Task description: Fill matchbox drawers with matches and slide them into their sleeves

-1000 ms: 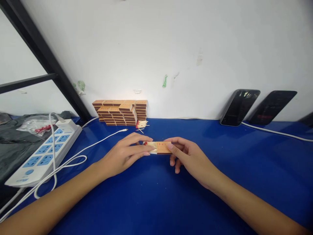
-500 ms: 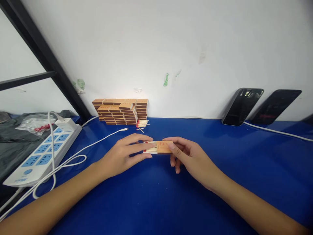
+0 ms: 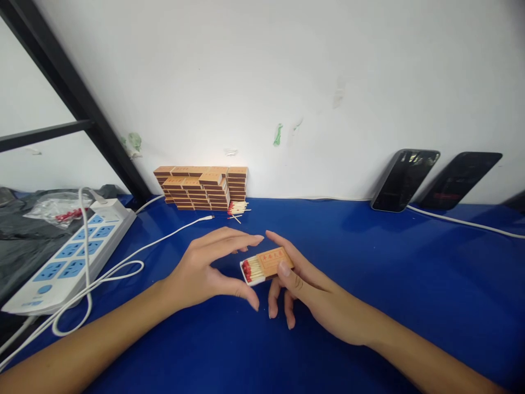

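A half-open matchbox point(image 3: 274, 261) is held by my right hand point(image 3: 305, 284), thumb on its top and other fingers behind and beneath. Its tray sticks out to the left, filled with red-headed matches point(image 3: 251, 269). My left hand point(image 3: 217, 262) is spread around the tray's left end, fingers and thumb apart, holding nothing. Beyond the hands, against the wall, stand stacked matchboxes point(image 3: 197, 189). Loose matches point(image 3: 238, 208) lie in a small pile at the stack's right front corner.
A white power strip point(image 3: 74, 257) with white cables point(image 3: 123, 265) lies at the left, beside a clear plastic bag point(image 3: 55, 208) on dark fabric. Two phones, one point(image 3: 406, 180) left of the other point(image 3: 459, 180), lean against the wall at the right.
My left hand has opened wider and its fingers have come off the matches. My right hand has lowered and tilted the matchbox, so the red match heads show more.
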`<action>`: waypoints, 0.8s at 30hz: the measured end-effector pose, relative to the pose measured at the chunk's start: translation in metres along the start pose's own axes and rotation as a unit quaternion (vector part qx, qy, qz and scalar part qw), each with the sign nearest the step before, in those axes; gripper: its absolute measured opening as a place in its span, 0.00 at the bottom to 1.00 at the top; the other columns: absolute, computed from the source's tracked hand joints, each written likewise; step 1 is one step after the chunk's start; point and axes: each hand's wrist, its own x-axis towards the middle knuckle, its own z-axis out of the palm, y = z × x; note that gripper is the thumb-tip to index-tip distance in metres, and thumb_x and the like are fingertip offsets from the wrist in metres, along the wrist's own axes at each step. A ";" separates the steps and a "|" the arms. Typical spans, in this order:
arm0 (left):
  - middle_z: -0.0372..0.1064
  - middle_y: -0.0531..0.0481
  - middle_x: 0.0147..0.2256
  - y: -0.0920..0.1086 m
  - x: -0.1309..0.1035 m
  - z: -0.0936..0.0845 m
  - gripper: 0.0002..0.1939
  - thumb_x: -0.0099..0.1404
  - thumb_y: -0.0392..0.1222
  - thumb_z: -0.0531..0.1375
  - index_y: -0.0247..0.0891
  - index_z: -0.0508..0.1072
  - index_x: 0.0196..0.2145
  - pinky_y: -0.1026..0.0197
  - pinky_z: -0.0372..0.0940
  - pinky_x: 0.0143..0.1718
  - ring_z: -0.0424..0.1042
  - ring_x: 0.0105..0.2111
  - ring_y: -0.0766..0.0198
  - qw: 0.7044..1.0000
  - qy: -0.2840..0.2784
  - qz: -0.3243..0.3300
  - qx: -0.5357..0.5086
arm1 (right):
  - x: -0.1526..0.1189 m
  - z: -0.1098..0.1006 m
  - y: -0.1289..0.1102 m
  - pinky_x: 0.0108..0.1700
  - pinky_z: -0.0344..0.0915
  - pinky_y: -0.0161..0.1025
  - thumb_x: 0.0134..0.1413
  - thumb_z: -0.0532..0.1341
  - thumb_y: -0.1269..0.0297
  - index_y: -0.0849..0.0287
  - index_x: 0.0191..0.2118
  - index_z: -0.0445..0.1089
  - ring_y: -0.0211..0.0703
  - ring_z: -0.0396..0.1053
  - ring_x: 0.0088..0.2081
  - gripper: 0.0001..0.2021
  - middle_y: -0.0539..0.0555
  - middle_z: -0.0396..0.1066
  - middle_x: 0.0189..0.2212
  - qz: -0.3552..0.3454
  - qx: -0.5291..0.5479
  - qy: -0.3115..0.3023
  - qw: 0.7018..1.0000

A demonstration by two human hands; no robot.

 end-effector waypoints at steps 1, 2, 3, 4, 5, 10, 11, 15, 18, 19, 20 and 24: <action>0.78 0.41 0.47 0.000 0.000 0.000 0.49 0.42 0.58 0.78 0.39 0.74 0.60 0.55 0.75 0.46 0.77 0.42 0.57 1.000 -0.002 0.011 -0.001 | 0.000 0.002 0.001 0.31 0.72 0.36 0.69 0.53 0.35 0.49 0.77 0.34 0.43 0.75 0.35 0.43 0.52 0.73 0.33 -0.002 0.014 -0.008 1.000; 0.79 0.41 0.46 0.000 0.000 0.000 0.52 0.39 0.61 0.77 0.39 0.74 0.60 0.55 0.75 0.46 0.77 0.42 0.57 1.000 -0.002 0.019 0.000 | 0.001 0.003 0.002 0.30 0.72 0.36 0.69 0.53 0.36 0.50 0.77 0.38 0.44 0.75 0.35 0.42 0.53 0.73 0.33 -0.005 0.027 -0.013 1.000; 0.79 0.42 0.44 0.000 0.000 0.000 0.54 0.37 0.63 0.77 0.38 0.74 0.60 0.56 0.75 0.44 0.77 0.40 0.57 1.000 -0.003 0.024 0.002 | 0.003 0.004 0.003 0.29 0.71 0.36 0.69 0.53 0.36 0.51 0.76 0.43 0.44 0.75 0.35 0.40 0.53 0.72 0.33 -0.012 0.039 -0.011 0.999; 0.79 0.44 0.41 -0.001 0.000 0.001 0.54 0.37 0.65 0.76 0.38 0.74 0.60 0.57 0.74 0.41 0.77 0.38 0.59 1.000 -0.003 0.021 0.005 | 0.004 0.005 0.004 0.28 0.71 0.35 0.70 0.53 0.37 0.53 0.74 0.47 0.43 0.75 0.33 0.38 0.53 0.72 0.33 -0.022 0.049 -0.003 0.999; 0.78 0.47 0.38 -0.001 -0.001 0.001 0.52 0.40 0.64 0.76 0.39 0.74 0.60 0.59 0.74 0.38 0.76 0.35 0.61 1.000 -0.003 0.010 0.011 | 0.006 0.005 0.005 0.27 0.70 0.35 0.70 0.53 0.37 0.54 0.73 0.50 0.42 0.74 0.32 0.37 0.54 0.72 0.34 -0.032 0.055 0.011 0.998; 0.79 0.51 0.34 -0.002 -0.005 0.004 0.35 0.58 0.50 0.75 0.40 0.74 0.60 0.62 0.73 0.38 0.77 0.33 0.65 1.000 -0.010 -0.013 0.023 | 0.008 0.005 0.007 0.28 0.69 0.35 0.70 0.52 0.37 0.55 0.69 0.54 0.41 0.73 0.31 0.34 0.54 0.72 0.35 -0.053 0.025 0.070 0.996; 0.79 0.50 0.35 -0.003 -0.006 0.004 0.32 0.58 0.49 0.75 0.40 0.74 0.58 0.62 0.73 0.38 0.77 0.33 0.64 1.000 -0.012 0.001 0.026 | 0.007 0.005 0.007 0.29 0.69 0.35 0.71 0.52 0.37 0.55 0.69 0.54 0.41 0.72 0.31 0.33 0.53 0.72 0.35 -0.054 0.007 0.070 0.996; 0.80 0.48 0.37 -0.002 -0.006 0.005 0.30 0.57 0.49 0.75 0.38 0.75 0.55 0.62 0.73 0.37 0.76 0.34 0.64 0.998 -0.004 0.039 0.040 | -0.001 0.010 0.005 0.33 0.69 0.36 0.72 0.51 0.39 0.52 0.72 0.49 0.40 0.71 0.34 0.34 0.54 0.72 0.38 -0.047 -0.071 0.047 0.995; 0.78 0.50 0.36 0.000 -0.004 0.006 0.39 0.54 0.51 0.76 0.38 0.71 0.60 0.62 0.72 0.37 0.74 0.32 0.65 0.998 0.006 0.041 0.048 | -0.006 0.012 0.000 0.38 0.70 0.39 0.73 0.50 0.39 0.52 0.75 0.42 0.41 0.72 0.36 0.36 0.54 0.73 0.38 -0.034 -0.127 0.035 0.991; 0.78 0.51 0.35 0.001 -0.004 0.006 0.42 0.53 0.52 0.77 0.38 0.71 0.61 0.62 0.71 0.36 0.74 0.31 0.66 0.998 0.006 0.044 0.050 | -0.007 0.013 -0.001 0.39 0.70 0.40 0.73 0.49 0.40 0.52 0.76 0.41 0.42 0.71 0.36 0.36 0.53 0.72 0.37 -0.035 -0.141 0.028 0.989; 0.76 0.52 0.34 0.002 -0.003 0.006 0.43 0.51 0.54 0.77 0.38 0.71 0.61 0.62 0.70 0.35 0.73 0.31 0.66 0.998 0.003 0.048 0.052 | -0.008 0.013 -0.002 0.41 0.70 0.41 0.73 0.49 0.40 0.52 0.76 0.40 0.42 0.71 0.36 0.36 0.53 0.72 0.36 -0.037 -0.149 0.019 0.988; 0.74 0.51 0.32 0.003 -0.003 0.007 0.48 0.50 0.59 0.77 0.37 0.69 0.63 0.61 0.68 0.32 0.72 0.30 0.65 0.996 -0.024 0.067 0.061 | -0.010 0.016 -0.002 0.42 0.70 0.41 0.73 0.52 0.42 0.52 0.76 0.43 0.42 0.71 0.36 0.36 0.52 0.72 0.36 -0.044 -0.146 -0.026 0.988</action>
